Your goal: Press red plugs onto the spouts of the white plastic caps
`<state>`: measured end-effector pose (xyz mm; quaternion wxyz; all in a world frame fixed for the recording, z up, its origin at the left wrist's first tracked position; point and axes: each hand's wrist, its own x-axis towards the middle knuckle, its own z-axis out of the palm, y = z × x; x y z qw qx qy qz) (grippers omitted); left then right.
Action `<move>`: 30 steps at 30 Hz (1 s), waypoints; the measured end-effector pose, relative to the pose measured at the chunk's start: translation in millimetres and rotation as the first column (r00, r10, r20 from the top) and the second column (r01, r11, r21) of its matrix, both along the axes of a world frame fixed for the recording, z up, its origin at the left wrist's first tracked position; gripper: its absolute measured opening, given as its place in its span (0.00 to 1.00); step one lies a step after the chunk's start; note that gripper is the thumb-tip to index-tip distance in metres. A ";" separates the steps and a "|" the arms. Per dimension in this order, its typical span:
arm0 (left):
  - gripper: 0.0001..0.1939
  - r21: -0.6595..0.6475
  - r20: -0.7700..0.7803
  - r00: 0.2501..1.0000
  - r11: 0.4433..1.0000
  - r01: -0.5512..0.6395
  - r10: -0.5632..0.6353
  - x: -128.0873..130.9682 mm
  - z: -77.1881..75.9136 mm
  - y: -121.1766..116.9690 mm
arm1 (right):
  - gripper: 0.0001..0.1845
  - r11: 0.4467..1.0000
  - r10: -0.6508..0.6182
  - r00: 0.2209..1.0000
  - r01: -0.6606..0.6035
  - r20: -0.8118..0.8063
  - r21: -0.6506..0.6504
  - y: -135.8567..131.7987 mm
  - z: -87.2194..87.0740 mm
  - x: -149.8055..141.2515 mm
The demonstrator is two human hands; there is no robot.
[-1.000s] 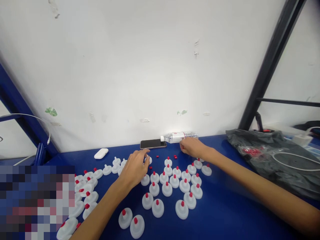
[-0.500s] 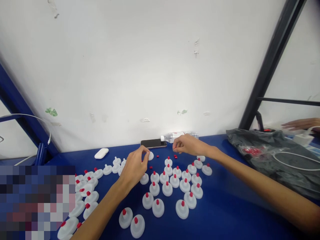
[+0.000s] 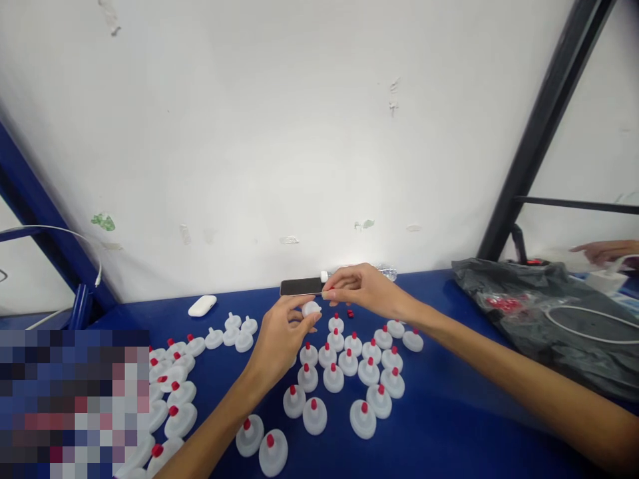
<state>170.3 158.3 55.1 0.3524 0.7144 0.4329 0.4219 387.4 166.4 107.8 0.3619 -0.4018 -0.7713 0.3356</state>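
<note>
The left hand (image 3: 278,330) pinches a white lid (image 3: 310,308) over the blue surface (image 3: 439,406), near the phone (image 3: 299,287); the right hand (image 3: 367,291) pinches what looks like a red cap (image 3: 330,290) beside it. Joining them seems the current step, next calling for careful alignment.

L hand (image 3: 280,330) is shifting a bit to the R w/ the white disc (image 3: 310,308) in its fingers, R hand (image 3: 367,289) is coming over from the bottle's (image 3: 388,272) far end n ending up right next to the disc, hiding most of the bottle. 2 nozzled discs (image 3: 243,342) are showing fully now, plus another person's hand (image 3: 606,252) is appearing far R vs 1 sec ago.
</note>
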 end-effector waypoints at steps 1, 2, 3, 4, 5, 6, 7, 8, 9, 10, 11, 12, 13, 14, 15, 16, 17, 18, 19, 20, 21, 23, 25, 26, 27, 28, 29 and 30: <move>0.17 -0.016 0.010 1.000 1.000 0.006 -0.006 -0.6 -0.4 0.0 | 0.16 1.000 0.005 1.000 -0.005 -0.014 0.001 -1.4 -0.3 -1.8; 0.18 -0.029 0.015 1.000 1.000 0.008 -0.008 -1.4 -0.5 0.0 | 0.16 1.000 0.009 1.000 -0.009 -0.027 0.005 -2.5 -1.0 -3.5; 0.18 -0.041 0.017 1.000 0.999 0.007 -0.006 -2.2 -0.2 -0.1 | 0.15 1.000 0.014 0.999 -0.014 -0.040 0.014 -3.5 -1.9 -5.0; 0.18 -0.052 0.014 1.000 0.999 0.006 -0.005 -2.9 0.6 -0.4 | 0.15 0.999 0.020 0.999 -0.019 -0.051 0.027 -4.4 -3.0 -6.5; 0.19 -0.062 0.009 1.000 0.998 0.004 -0.003 -3.4 1.7 -0.8 | 0.13 0.999 0.026 0.998 -0.023 -0.058 0.044 -5.5 -4.3 -7.8; 0.19 -0.071 0.005 1.000 0.997 0.003 -0.002 -3.6 3.1 -1.4 | 0.12 0.998 0.032 0.997 -0.028 -0.064 0.062 -6.6 -5.5 -8.9; 0.19 -0.077 0.001 1.000 0.997 0.003 -0.003 -3.6 4.7 -2.1 | 0.10 0.996 0.037 0.997 -0.031 -0.066 0.078 -7.7 -6.8 -10.0; 0.18 -0.081 -0.001 1.000 0.997 0.004 -0.004 -3.2 6.3 -2.9 | 0.08 0.996 0.040 0.997 -0.035 -0.064 0.088 -8.8 -8.0 -11.0; 0.18 -0.083 -0.002 1.000 0.997 0.004 -0.004 -2.7 7.8 -3.8 | 0.07 0.995 0.043 0.997 -0.038 -0.059 0.092 -9.8 -9.2 -11.9; 0.18 -0.085 0.000 1.000 0.996 0.003 -0.004 -2.1 9.2 -4.7 | 0.06 0.995 0.045 0.997 -0.040 -0.055 0.095 -10.6 -10.4 -12.7; 0.19 -0.087 0.002 1.000 0.996 0.002 -0.002 -1.6 10.4 -5.5 | 0.06 0.994 0.045 0.998 -0.040 -0.050 0.100 -11.2 -11.5 -13.4; 0.19 -0.090 0.008 1.000 0.996 0.001 -0.001 -1.1 11.4 -6.3 | 0.07 0.993 0.045 0.998 -0.040 -0.046 0.110 -11.6 -12.5 -14.1; 0.19 -0.096 0.019 1.000 0.995 0.004 -0.002 -0.8 12.3 -7.0 | 0.07 0.991 0.043 0.998 -0.038 -0.040 0.125 -11.8 -13.4 -14.6; 0.19 -0.105 0.036 0.999 0.994 0.012 -0.008 -0.7 13.2 -7.7 | 0.07 0.989 0.039 0.999 -0.034 -0.032 0.142 -11.8 -14.1 -15.0; 0.18 -0.117 0.059 0.998 0.993 0.026 -0.019 -0.8 14.2 -8.2 | 0.07 0.987 0.032 0.999 -0.028 -0.023 0.160 -11.6 -14.7 -15.2; 0.17 -0.130 0.087 0.996 0.990 0.045 -0.034 -1.0 15.2 -8.7 | 0.07 0.984 0.022 1.000 -0.019 -0.016 0.176 -11.3 -15.2 -15.2; 0.17 -0.144 0.116 0.992 0.987 0.065 -0.048 -1.4 16.4 -9.2 | 0.06 0.982 0.010 1.000 -0.007 -0.013 0.190 -11.0 -15.5 -15.1; 0.16 -0.158 0.146 0.987 0.984 0.085 -0.062 -1.7 17.7 -9.7 | 0.06 0.979 -0.004 1.000 0.007 -0.016 0.203 -10.6 -15.8 -14.9; 0.16 -0.171 0.175 0.982 0.980 0.103 -0.072 -2.0 19.0 -10.4 | 0.05 0.976 -0.018 1.000 0.022 -0.023 0.218 -10.1 -16.0 -14.5; 0.17 -0.182 0.204 0.976 0.976 0.118 -0.080 -2.0 20.2 -11.1 | 0.05 0.972 -0.031 0.999 0.038 -0.032 0.234 -9.7 -16.3 -14.1; 0.18 -0.194 0.231 0.969 0.972 0.134 -0.087 -1.8 21.3 -11.9 | 0.05 0.967 -0.043 0.998 0.052 -0.039 0.248 -9.3 -16.6 -13.6; 0.20 -0.218 0.282 0.954 0.962 0.164 -0.099 -0.8 22.4 -13.4 | 0.06 0.962 -0.057 0.998 0.065 -0.037 0.265 -8.8 -17.5 -13.1; 0.23 -0.245 0.317 0.943 0.952 0.185 -0.102 0.7 21.9 -14.5 | 0.08 0.963 -0.052 0.998 0.057 -0.029 0.264 -8.5 -19.0 -13.2; 0.24 -0.259 0.329 0.939 0.947 0.191 -0.100 1.4 21.1 -14.7 | 0.08 0.965 -0.042 0.999 0.047 -0.025 0.260 -8.4 -20.0 -13.5; 0.25 -0.272 0.337 0.937 0.942 0.195 -0.096 1.9 20.2 -14.8 | 0.08 0.966 -0.032 0.999 0.036 -0.023 0.256 -8.3 -21.0 -13.8; 0.25 -0.286 0.343 0.935 0.938 0.198 -0.093 2.2 19.2 -14.7 | 0.08 0.967 -0.022 1.000 0.027 -0.020 0.254 -8.1 -22.0 -14.1; 0.25 -0.299 0.348 0.933 0.933 0.203 -0.092 2.2 18.4 -14.4 | 0.08 0.967 -0.015 1.000 0.018 -0.017 0.253 -7.8 -22.8 -14.2; 0.25 -0.310 0.351 0.932 0.928 0.207 -0.091 2.0 17.9 -14.1 | 0.08 0.968 -0.009 1.000 0.011 -0.011 0.252 -7.4 -23.3 -14.0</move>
